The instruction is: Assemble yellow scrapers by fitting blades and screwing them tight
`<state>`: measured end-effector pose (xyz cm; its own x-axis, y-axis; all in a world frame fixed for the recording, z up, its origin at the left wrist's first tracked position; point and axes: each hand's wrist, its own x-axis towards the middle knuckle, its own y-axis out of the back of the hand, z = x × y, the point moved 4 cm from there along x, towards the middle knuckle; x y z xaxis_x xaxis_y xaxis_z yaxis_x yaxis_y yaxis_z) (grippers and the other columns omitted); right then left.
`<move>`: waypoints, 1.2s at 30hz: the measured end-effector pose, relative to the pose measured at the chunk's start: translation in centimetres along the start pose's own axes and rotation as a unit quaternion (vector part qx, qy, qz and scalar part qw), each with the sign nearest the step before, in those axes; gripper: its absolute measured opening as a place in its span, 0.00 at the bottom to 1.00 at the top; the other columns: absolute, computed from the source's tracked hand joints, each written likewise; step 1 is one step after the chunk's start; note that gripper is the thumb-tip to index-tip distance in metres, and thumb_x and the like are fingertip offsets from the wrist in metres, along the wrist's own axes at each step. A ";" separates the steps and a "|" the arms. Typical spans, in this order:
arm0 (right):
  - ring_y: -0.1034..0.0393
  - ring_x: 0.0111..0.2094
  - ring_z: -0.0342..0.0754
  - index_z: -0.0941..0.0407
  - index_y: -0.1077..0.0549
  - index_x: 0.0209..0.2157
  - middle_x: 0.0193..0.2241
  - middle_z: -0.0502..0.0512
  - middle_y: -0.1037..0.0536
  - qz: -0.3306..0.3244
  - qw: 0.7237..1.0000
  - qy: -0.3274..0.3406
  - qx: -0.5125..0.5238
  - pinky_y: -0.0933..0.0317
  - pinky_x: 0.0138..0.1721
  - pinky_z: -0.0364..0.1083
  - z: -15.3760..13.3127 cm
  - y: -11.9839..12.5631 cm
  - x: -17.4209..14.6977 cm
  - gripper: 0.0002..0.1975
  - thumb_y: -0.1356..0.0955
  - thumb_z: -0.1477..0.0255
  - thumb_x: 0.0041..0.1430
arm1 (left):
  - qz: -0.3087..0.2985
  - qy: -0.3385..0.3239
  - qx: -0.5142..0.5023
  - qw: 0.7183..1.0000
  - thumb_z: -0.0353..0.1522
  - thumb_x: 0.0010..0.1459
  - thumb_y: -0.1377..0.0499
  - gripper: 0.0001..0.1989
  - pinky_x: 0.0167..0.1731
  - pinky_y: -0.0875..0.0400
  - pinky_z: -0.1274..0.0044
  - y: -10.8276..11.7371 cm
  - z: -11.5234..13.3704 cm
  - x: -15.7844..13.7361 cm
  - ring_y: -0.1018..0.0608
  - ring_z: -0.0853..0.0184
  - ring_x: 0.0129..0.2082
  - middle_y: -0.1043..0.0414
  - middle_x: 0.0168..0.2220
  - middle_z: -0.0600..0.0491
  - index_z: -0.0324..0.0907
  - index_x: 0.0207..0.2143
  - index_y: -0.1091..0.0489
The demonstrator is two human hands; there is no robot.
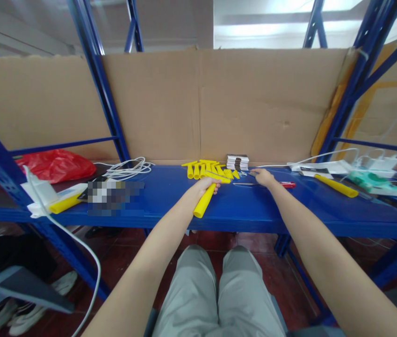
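My left hand [205, 185] is wrapped round a yellow T-shaped tool with a thick tapered handle [204, 202] that points toward me. Its flat crosspiece [218, 177] lies on the far side of my fingers. More yellow T-shaped pieces [197, 171] rest in a row just behind. My right hand [264, 178] is low over the shelf, fingertips pinched together at a scatter of small silver parts [243, 173], too small to make out. Beneath and beside that hand lies a screwdriver with a red handle [288, 185], its shaft pointing left. A black-and-white stack of small packs [237, 162] stands behind.
On the blue shelf [170, 201], a coiled white cable [131, 169], red plastic bag [58, 166] and yellow-handled tool [65, 204] lie left. Another yellow handle [336, 186] and a green-and-white packet [373, 181] lie right. Cardboard [254, 103] closes the back between blue posts.
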<state>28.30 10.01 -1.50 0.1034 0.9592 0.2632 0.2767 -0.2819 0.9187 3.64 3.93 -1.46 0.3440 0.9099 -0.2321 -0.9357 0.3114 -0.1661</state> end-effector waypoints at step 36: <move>0.36 0.56 0.55 0.50 0.25 0.51 0.54 0.55 0.27 -0.016 0.999 -0.015 -0.048 0.45 0.56 0.57 -2.8 -0.4 -1.6 0.24 0.40 0.78 0.56 | 0.013 -0.030 0.044 0.999 0.21 0.56 0.46 0.09 0.15 0.43 0.83 0.0 -0.4 0.8 0.37 0.76 0.13 0.38 0.15 0.58 0.39 0.25 0.35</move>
<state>25.39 8.65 -1.46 0.1241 0.9663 0.2257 0.1873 -0.2462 0.9509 3.93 4.55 -2.06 0.3173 0.9315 -0.1778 -0.9482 0.3087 -0.0751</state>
